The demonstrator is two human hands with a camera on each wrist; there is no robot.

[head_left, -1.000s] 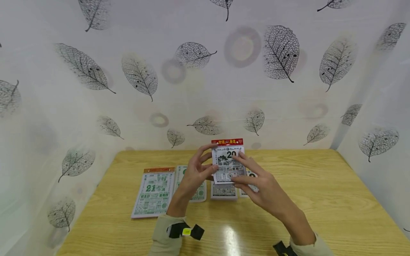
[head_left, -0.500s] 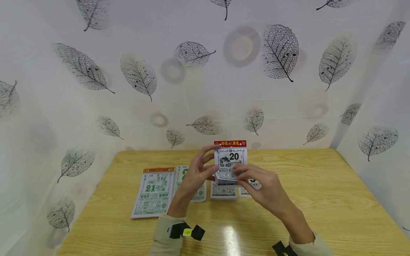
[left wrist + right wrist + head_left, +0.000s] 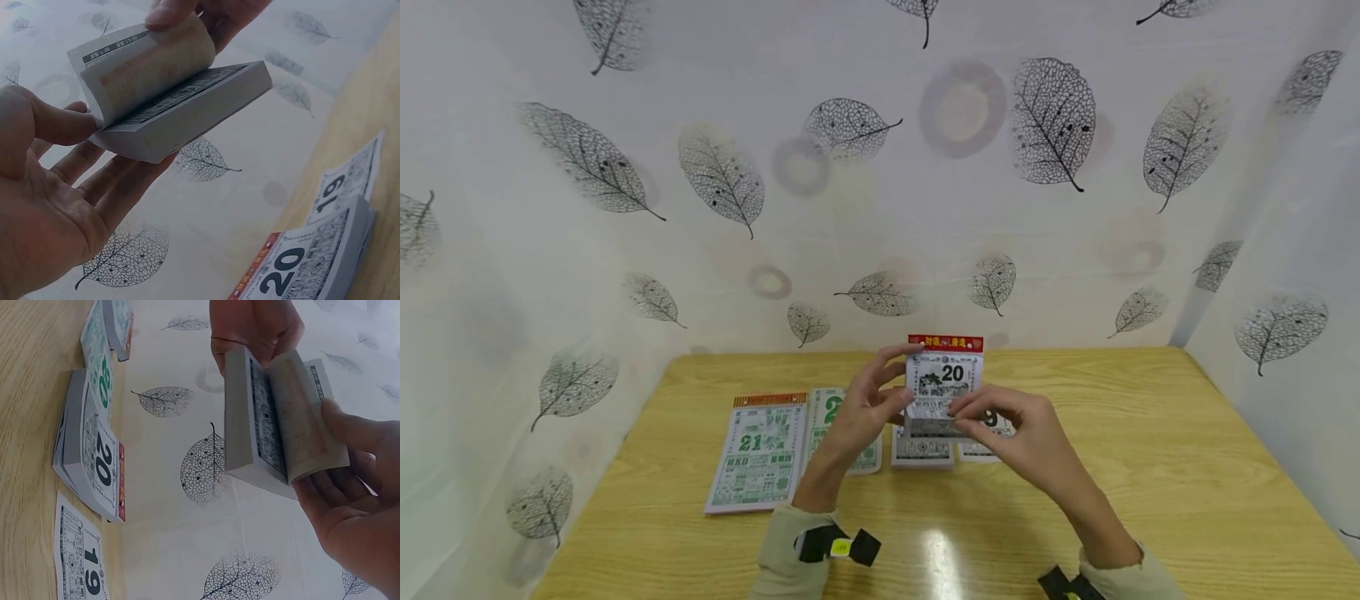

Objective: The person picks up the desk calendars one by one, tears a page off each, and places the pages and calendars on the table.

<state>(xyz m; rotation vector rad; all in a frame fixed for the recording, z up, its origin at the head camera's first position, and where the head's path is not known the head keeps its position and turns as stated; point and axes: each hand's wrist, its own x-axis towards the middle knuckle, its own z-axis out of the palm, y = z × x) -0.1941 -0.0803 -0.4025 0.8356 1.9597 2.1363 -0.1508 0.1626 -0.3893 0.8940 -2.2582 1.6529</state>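
Note:
Raised above the table is a small tear-off calendar [image 3: 951, 367] with a red header and a black "20". My left hand [image 3: 865, 408] grips its left edge, thumb on the front and fingers behind, as the left wrist view shows. My right hand [image 3: 1015, 425] pinches the lower part of the top sheet [image 3: 156, 62]. That sheet is curled up away from the thick block of pages [image 3: 240, 419], and the printed page underneath shows. In the right wrist view the right thumb lies on the curled sheet with the fingers beneath it.
On the wooden table [image 3: 1150, 483] lie a green-printed "21" calendar [image 3: 756, 454], a second green-printed one [image 3: 867, 457], another thick "20" calendar [image 3: 297, 269] and a "19" sheet [image 3: 78, 556]. A leaf-patterned cloth [image 3: 880, 208] hangs behind.
My right fingers have gone from lying across the calendar's front to pinching its top sheet, whose lower part now curls upward. The calendar has shifted slightly right and down.

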